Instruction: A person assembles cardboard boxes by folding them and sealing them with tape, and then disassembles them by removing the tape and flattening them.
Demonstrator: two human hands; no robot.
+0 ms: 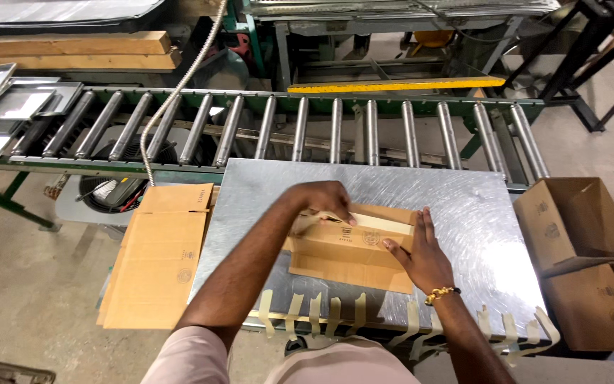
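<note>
A small brown cardboard box [349, 250] lies on the shiny metal table [463, 206] in front of me. My left hand [323, 200] presses down on its upper left flap, with a strip of pale tape under the fingers. Flat against the box's right side rests my right hand [421, 252], fingers spread, a beaded bracelet on the wrist. Several cut strips of pale tape [314, 313] hang from the table's near edge.
A stack of flattened cardboard boxes [161, 259] lies left of the table. Two open cardboard boxes [584, 242] stand at the right. Behind the table runs a roller conveyor [300, 128] with metal trays [8, 107] at its left end.
</note>
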